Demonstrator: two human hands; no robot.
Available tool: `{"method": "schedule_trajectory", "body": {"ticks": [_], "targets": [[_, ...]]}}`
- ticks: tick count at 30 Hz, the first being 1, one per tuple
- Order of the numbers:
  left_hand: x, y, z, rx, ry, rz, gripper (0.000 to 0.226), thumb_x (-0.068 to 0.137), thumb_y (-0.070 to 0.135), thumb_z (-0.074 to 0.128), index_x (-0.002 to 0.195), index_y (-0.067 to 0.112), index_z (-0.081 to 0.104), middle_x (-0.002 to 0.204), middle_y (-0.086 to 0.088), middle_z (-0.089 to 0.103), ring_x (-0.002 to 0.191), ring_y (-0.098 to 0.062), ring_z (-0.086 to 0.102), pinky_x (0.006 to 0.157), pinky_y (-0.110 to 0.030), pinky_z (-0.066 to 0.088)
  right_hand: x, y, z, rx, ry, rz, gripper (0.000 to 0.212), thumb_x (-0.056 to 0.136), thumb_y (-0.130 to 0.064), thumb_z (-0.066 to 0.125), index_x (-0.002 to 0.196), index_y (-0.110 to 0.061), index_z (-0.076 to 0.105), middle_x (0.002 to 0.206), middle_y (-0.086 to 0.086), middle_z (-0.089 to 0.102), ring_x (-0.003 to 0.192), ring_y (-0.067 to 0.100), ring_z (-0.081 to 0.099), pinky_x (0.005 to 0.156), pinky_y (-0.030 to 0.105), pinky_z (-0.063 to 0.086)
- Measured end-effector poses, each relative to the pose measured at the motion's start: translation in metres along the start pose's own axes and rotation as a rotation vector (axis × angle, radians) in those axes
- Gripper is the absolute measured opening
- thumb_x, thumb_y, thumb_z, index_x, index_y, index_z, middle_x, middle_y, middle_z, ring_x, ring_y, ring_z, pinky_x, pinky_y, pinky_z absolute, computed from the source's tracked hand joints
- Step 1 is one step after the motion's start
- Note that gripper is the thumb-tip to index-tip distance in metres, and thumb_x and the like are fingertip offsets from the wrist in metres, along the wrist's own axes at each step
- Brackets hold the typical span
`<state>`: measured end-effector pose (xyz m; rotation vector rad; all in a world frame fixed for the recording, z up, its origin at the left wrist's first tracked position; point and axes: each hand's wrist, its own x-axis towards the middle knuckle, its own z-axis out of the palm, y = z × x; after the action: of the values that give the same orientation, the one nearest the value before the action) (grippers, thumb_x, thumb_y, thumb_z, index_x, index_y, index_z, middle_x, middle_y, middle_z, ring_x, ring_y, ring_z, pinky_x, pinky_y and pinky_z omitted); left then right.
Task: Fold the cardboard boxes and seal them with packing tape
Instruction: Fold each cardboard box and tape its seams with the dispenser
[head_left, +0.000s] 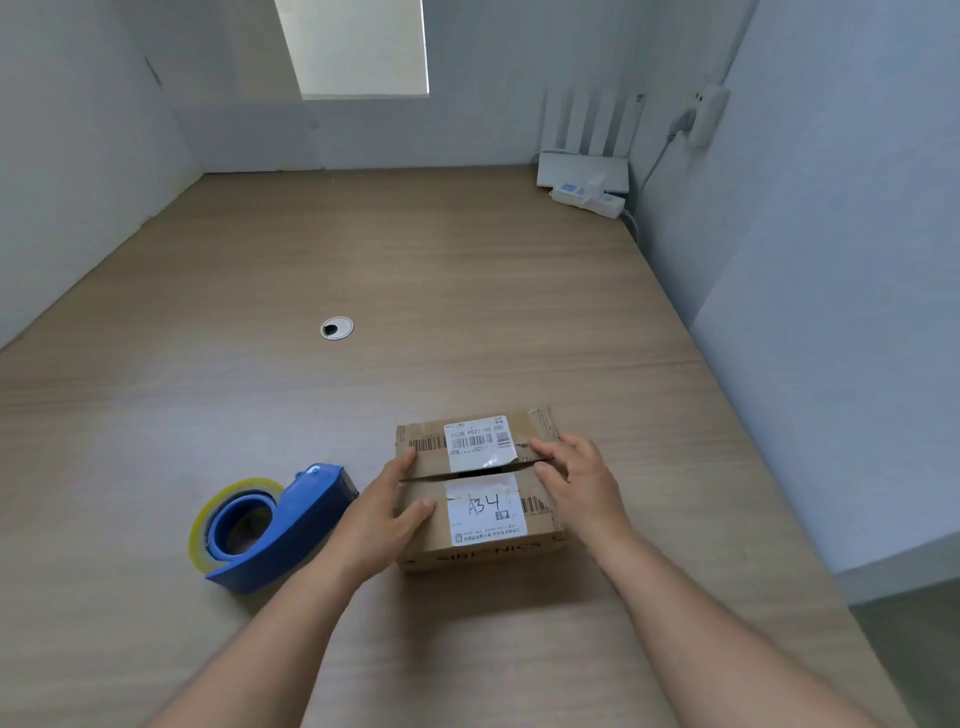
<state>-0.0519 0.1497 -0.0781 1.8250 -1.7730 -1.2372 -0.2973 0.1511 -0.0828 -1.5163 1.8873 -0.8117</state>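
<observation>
**Observer:** Where is the item, and what are your hands doing?

**Me:** The cardboard box (485, 504) sits on the table (467, 286), near my edge. My left hand (384, 512) lies flat against its left end, fingers straight, thumb on the near flap (431, 525). My right hand (576, 480) presses on the right end, fingers extended across both flaps. Neither hand grips anything.

**Observer:** Handling properties?

**Me:** Judgement only: a small, worn corrugated carton, probably light, with stiff walls but springy flaps. The far flap (421, 434) and the near one do not quite meet, and a dark slit (431, 474) shows between them. Best hold is downward pressure at both ends of the seam, which leaves the middle free for tape. The paper labels look smoother than the bare board, so tape may bond differently there.

**Observer:** Contents?

**Me:** Cannot tell. The slit is too dark and narrow to see inside.

**Observer:** Tape?

**Me:** The blue tape dispenser (275, 525) holds a roll of clear tape and lies on the table just left of my left hand. It is untouched, and no fresh strip is visible on the seam.
</observation>
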Motion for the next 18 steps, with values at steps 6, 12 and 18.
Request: {"method": "schedule_trajectory", "body": {"ticks": [6,12,18], "targets": [[-0.014,-0.027,-0.014,0.019,0.002,0.003,0.06,0.091,0.043,0.057,0.143,0.044,0.028,0.12,0.016,0.049,0.092,0.004,0.052,0.067,-0.011,0.045,-0.03,0.002,0.007,-0.037,-0.105,-0.049,0.052,0.089,-0.029,0.063,0.138,-0.024,0.049,0.131,-0.006,0.048,0.119,0.009,0.047,0.096,0.014,0.032],[-0.017,-0.028,-0.007,0.027,0.039,0.061,0.062,0.095,0.039,0.052,0.149,0.032,0.021,0.142,0.007,0.04,0.117,-0.012,0.052,0.095,-0.031,0.048,-0.047,0.003,0.01,-0.044,-0.032,-0.087,0.048,0.089,-0.023,0.065,0.134,-0.013,0.054,0.133,-0.002,0.052,0.125,0.013,0.047,0.105,0.017,0.03],[-0.021,-0.025,0.001,-0.012,0.05,0.139,0.085,0.089,0.045,0.059,0.153,0.031,0.005,0.145,0.01,0.037,0.13,-0.013,0.043,0.108,-0.04,0.04,-0.054,-0.002,0.011,0.138,-0.025,0.043,0.054,0.085,-0.017,0.068,0.135,-0.02,0.05,0.125,-0.008,0.052,0.118,0.01,0.052,0.101,0.018,0.037]]}}
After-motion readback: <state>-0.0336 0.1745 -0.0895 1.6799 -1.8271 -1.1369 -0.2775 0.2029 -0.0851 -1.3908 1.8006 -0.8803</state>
